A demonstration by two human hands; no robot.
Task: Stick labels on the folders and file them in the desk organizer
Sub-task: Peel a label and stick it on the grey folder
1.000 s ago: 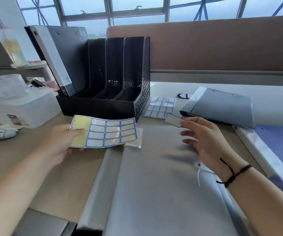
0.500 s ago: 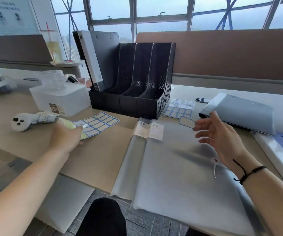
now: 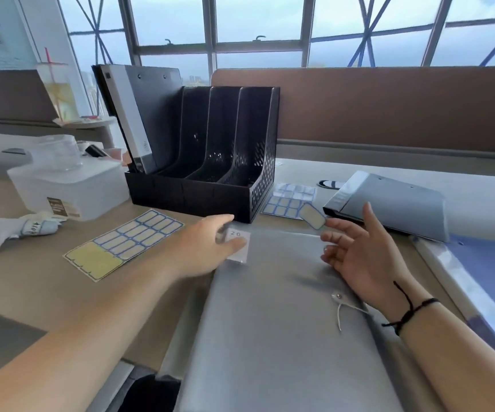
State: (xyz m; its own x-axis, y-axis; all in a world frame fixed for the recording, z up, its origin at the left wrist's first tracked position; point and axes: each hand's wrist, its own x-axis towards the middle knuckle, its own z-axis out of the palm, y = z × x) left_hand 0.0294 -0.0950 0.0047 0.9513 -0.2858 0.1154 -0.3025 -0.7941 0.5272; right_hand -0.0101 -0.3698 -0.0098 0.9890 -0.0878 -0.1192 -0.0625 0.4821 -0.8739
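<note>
Folder on worktop: a grey folder [image 3: 276, 307] is laid flat at the near edge of the worktop [image 3: 26, 281], with a string-and-button closure on its right side and a small white tag [image 3: 238, 243] marked "20" at its far left corner.
Left hand: the left hand [image 3: 207, 248] is rested on the far left corner of the grey folder, its fingers [image 3: 234, 243] spread loosely and laid against the white tag; nothing is gripped.
Right hand: the right hand [image 3: 359, 254] is held above the folder's right side, and a single blue-bordered label [image 3: 312, 215] is pinched at the tips of the thumb and forefinger, the other fingers being loosely curled.
Label sheets: one partly used label sheet [image 3: 124, 243] is laid flat on the worktop left of the folder, free of the hand; a second sheet [image 3: 289, 199] is seen just right of the organizer.
Desk organizer: the black desk organizer [image 3: 207, 162] is stood beyond the folder, and a dark filed folder [image 3: 139, 117] is leaned in its leftmost compartment; the other compartments are seen without folders.
Other folders: a second grey folder [image 3: 395, 203] is laid at the right, near the right hand, and a blue folder [image 3: 484, 281] is partly seen at the right edge.
Left of organizer: a white lidded box [image 3: 70, 188] is placed beside it.
</note>
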